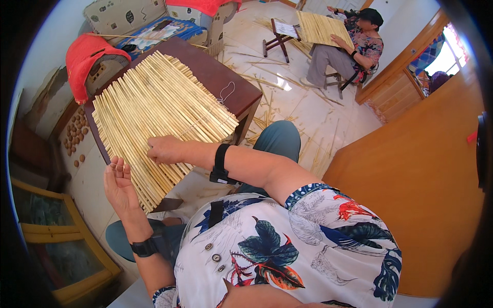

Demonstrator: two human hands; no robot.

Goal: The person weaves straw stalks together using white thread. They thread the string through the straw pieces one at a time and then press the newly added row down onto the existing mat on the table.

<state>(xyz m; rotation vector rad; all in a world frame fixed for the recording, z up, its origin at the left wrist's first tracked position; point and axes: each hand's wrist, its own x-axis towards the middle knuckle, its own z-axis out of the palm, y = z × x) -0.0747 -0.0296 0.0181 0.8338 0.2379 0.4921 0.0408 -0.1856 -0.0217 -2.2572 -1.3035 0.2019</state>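
A mat of straight yellow stalks (149,102), laid side by side and bound with thread, lies on a dark red-brown table (187,47) in front of me. My left hand (119,186) is raised at the mat's near left edge, fingers curled, with a thin white thread (114,166) running across them. On the near part of the mat rests my right hand (167,150), its fingers closed and pointing down at the stalks; whatever they pinch is hidden. A loose end of pale string (226,92) lies by the mat's right corner.
Across the room a seated person (354,49) holds another stalk mat (324,30) beside a folding stool (280,38). Loose stalks (264,81) litter the tiled floor. Behind the table stands a sofa with a red cloth (87,61). Round brown objects (77,128) lie left; a wooden door (405,195) stands right.
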